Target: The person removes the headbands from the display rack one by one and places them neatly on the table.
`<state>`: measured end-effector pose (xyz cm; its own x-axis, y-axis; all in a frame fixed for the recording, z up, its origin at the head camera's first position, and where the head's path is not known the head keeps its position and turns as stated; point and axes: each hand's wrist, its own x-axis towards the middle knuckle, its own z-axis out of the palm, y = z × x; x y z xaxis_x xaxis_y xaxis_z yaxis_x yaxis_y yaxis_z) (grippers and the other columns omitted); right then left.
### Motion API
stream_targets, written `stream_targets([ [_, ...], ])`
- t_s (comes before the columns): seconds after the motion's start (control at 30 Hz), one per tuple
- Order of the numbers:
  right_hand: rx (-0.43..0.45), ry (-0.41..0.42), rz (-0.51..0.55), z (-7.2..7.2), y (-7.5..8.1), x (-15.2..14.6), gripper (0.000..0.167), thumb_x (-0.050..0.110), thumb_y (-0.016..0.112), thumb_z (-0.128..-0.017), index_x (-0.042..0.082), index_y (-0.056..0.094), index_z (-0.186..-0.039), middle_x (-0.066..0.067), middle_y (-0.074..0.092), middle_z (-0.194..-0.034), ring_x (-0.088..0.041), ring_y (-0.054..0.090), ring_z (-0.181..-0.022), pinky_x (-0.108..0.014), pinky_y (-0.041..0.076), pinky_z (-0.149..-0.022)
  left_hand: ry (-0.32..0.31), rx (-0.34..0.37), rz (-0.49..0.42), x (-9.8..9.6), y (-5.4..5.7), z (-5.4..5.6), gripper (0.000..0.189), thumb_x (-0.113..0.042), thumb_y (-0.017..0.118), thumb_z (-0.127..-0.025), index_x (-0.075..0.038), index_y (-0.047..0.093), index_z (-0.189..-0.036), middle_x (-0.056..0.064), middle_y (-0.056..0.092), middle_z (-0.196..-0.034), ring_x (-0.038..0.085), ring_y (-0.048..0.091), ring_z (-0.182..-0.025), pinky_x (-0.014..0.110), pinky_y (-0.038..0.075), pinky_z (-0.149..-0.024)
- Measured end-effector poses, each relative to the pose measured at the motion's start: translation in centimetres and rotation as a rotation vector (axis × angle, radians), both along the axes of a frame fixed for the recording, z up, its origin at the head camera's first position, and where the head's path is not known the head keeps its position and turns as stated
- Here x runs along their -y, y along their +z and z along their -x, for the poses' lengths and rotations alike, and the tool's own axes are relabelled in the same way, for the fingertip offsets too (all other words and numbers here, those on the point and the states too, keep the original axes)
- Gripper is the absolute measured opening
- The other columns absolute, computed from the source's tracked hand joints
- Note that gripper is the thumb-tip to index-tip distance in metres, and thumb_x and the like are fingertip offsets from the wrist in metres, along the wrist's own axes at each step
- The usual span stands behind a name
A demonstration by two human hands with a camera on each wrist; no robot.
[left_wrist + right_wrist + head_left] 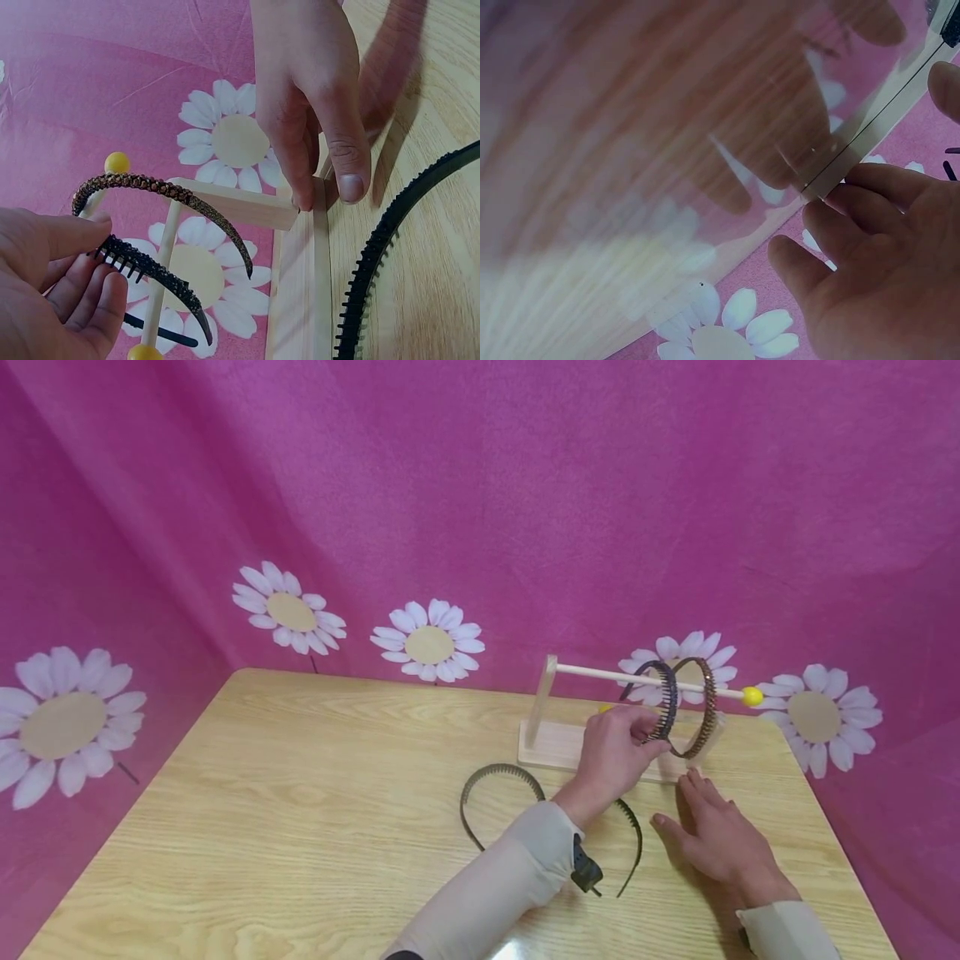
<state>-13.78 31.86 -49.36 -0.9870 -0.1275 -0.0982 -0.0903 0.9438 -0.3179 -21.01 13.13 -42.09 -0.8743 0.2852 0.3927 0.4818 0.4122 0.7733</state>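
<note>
My left hand [617, 750] pinches a dark beaded hair band [667, 697] with comb teeth between thumb and fingers. That hair band loops around the rod [592, 672] of a wooden stand [551, 747]. To its right, a bronze beaded hair band [708, 714] hangs from the same rod, close to the yellow end ball [752, 696]. In the left wrist view, the left hand [56, 277] holds the dark band by its middle. My right hand [723, 842] has its fingers stretched out, with the fingertips touching the front edge of the stand's base.
A black toothed hair band [501, 769] lies on the wooden table [300, 827], partly behind my left forearm. Behind the table hangs a pink cloth [480, 510] with white daisies. The table's right edge runs just beyond the stand.
</note>
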Motion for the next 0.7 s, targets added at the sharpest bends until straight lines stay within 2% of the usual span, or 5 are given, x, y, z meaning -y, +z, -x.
stream_targets([
  [0.23,0.008,-0.006,-0.001,-0.1,-0.1,0.1,0.096,0.063,0.05,-0.097,-0.011,0.026,-0.152,-0.033,0.019,-0.159,-0.054,0.024,-0.141,-0.071,0.023,-0.109,-0.012,-0.01,-0.019,0.0,0.1,-0.1,0.025,-0.012,0.085,-0.082,-0.009,0.076,-0.105,-0.003,0.073,-0.089,-0.008,0.058,-0.07,0.003,0.044,-0.068],
  [0.33,0.004,-0.003,-0.004,-0.1,-0.2,0.0,0.096,0.063,0.05,-0.097,-0.011,0.025,-0.153,-0.033,0.018,-0.159,-0.055,0.024,-0.141,-0.071,0.023,-0.109,-0.024,-0.034,-0.011,0.0,0.2,-0.1,0.025,-0.013,0.084,-0.083,-0.009,0.076,-0.107,-0.003,0.073,-0.089,-0.009,0.057,-0.07,0.003,0.042,-0.072],
  [0.5,0.009,-0.005,-0.001,0.0,-0.3,-0.1,0.096,0.063,0.05,-0.097,-0.011,0.024,-0.153,-0.033,0.017,-0.159,-0.055,0.023,-0.141,-0.072,0.022,-0.109,-0.035,-0.07,0.005,0.1,0.9,-0.3,0.024,-0.015,0.083,-0.085,-0.01,0.075,-0.107,-0.004,0.074,-0.09,-0.009,0.056,-0.071,0.003,0.039,-0.074],
  [0.7,-0.004,0.004,0.0,0.1,-0.2,-0.2,0.095,0.062,0.05,-0.098,-0.011,0.025,-0.153,-0.033,0.018,-0.159,-0.055,0.024,-0.14,-0.072,0.022,-0.108,-0.036,-0.053,-0.035,0.1,1.8,-0.8,0.02,-0.015,0.083,-0.085,-0.01,0.075,-0.103,-0.006,0.072,-0.089,-0.013,0.051,-0.071,0.002,0.042,-0.068],
])
